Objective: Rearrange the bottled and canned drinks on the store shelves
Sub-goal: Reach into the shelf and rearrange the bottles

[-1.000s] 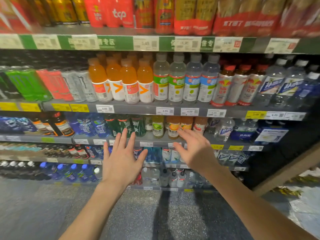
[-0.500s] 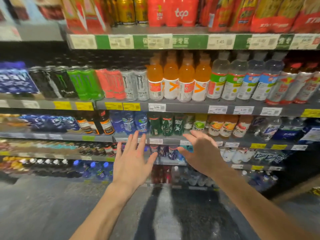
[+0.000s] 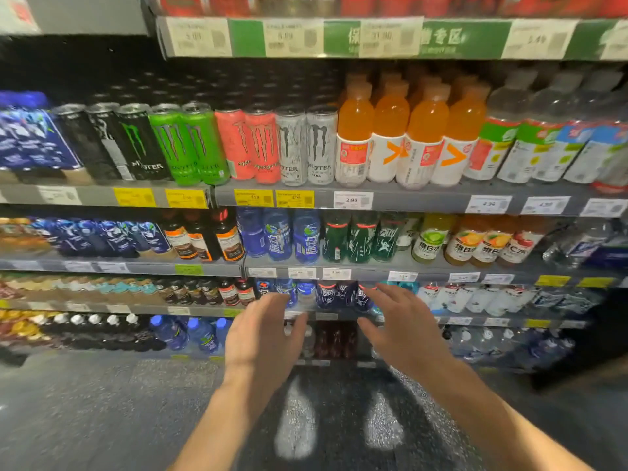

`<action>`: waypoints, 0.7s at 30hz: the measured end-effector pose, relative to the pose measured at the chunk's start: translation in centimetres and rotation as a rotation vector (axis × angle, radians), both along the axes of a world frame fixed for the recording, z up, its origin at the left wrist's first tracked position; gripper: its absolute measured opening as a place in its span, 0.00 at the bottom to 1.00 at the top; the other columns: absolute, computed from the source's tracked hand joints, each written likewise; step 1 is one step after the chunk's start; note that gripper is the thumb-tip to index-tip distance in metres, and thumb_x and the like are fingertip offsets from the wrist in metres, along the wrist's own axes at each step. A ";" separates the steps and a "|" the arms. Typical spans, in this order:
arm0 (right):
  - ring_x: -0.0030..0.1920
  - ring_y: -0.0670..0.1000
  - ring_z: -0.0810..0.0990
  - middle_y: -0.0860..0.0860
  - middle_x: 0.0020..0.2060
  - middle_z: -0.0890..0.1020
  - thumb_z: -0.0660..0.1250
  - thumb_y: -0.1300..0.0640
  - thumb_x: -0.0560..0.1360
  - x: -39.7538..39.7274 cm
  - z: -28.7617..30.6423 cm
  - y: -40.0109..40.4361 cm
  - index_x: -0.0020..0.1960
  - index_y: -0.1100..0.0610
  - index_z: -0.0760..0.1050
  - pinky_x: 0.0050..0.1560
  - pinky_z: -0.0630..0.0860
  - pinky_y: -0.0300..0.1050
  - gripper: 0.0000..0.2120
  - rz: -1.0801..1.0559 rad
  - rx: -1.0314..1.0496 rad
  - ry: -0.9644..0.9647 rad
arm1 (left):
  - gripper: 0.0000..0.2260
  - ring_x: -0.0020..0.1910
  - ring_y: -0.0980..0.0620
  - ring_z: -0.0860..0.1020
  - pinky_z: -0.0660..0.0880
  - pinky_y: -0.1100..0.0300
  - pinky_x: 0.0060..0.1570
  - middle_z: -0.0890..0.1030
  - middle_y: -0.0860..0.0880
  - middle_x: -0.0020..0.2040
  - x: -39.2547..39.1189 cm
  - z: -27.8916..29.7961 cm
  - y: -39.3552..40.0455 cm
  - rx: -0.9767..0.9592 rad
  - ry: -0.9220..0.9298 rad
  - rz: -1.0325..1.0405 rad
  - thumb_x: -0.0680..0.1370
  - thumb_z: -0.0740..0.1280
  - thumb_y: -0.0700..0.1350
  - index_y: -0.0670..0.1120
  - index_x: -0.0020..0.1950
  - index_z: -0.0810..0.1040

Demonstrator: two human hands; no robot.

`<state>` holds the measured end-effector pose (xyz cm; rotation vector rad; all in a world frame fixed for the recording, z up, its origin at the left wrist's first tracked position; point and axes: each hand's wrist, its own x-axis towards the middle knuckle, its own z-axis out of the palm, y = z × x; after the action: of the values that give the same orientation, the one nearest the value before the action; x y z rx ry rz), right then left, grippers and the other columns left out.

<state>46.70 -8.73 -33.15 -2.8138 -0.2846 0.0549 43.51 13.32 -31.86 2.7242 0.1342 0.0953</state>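
Store shelves full of drinks fill the view. Both my hands reach forward, apart from the shelves and holding nothing. My left hand [image 3: 263, 334] has straight fingers spread, in front of the small dark blue bottles [image 3: 326, 295] on the third shelf. My right hand [image 3: 397, 328] is beside it, fingers relaxed and slightly bent. Higher up stand energy drink cans: black [image 3: 136, 144], green [image 3: 185, 147], pink [image 3: 253, 146] and white [image 3: 306, 147]. Orange juice bottles [image 3: 390, 130] stand right of the cans. Blue sports bottles [image 3: 292, 237] and green bottles [image 3: 353, 237] sit one shelf below.
Grey shelf edges [image 3: 418, 200] carry yellow and white price tags. Clear bottles with green and blue labels [image 3: 530, 147] stand at the right. Dark bottles [image 3: 200, 237] and blue packs [image 3: 95, 232] fill the left. The speckled grey floor [image 3: 102, 409] lies below.
The view has swung left and come nearer to the shelves, so the energy drink cans now sit in the middle. Both hands stay raised and empty, now lower against the shelves and closer together.
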 end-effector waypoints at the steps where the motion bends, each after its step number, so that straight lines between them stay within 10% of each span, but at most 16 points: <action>1: 0.76 0.52 0.65 0.49 0.75 0.70 0.64 0.42 0.80 0.4 -0.8 0.0 0.78 0.48 0.65 0.77 0.61 0.54 0.29 -0.009 -0.002 0.008 | 0.17 0.56 0.46 0.80 0.76 0.52 0.53 0.82 0.51 0.56 0.4 -0.6 0.1 -0.006 0.009 0.010 0.79 0.68 0.56 0.49 0.64 0.78; 10: 0.76 0.51 0.64 0.49 0.75 0.69 0.63 0.43 0.81 4.0 -11.4 0.2 0.78 0.50 0.65 0.77 0.59 0.47 0.28 -0.037 0.061 0.072 | 0.24 0.56 0.46 0.80 0.78 0.50 0.53 0.80 0.52 0.56 4.3 -12.8 0.1 0.018 0.001 -0.002 0.75 0.56 0.64 0.48 0.58 0.78; 15: 0.76 0.51 0.64 0.48 0.76 0.68 0.64 0.43 0.81 6.5 -19.9 -0.9 0.78 0.49 0.65 0.77 0.59 0.48 0.28 -0.026 0.106 0.058 | 0.24 0.71 0.52 0.68 0.67 0.54 0.69 0.70 0.55 0.72 7.5 -21.7 -1.5 0.062 0.056 0.002 0.81 0.60 0.61 0.53 0.74 0.68; 21: 0.75 0.51 0.66 0.46 0.75 0.69 0.65 0.43 0.79 9.8 -30.4 -1.5 0.77 0.47 0.67 0.76 0.61 0.46 0.27 -0.010 0.136 0.010 | 0.22 0.68 0.49 0.73 0.72 0.53 0.63 0.74 0.52 0.69 11.3 -33.0 -2.7 -0.039 -0.045 0.072 0.79 0.66 0.57 0.50 0.70 0.73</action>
<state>56.51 -10.26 -63.53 -2.6787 -0.2622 0.0461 54.82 10.59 -64.84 2.6768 0.2194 0.1724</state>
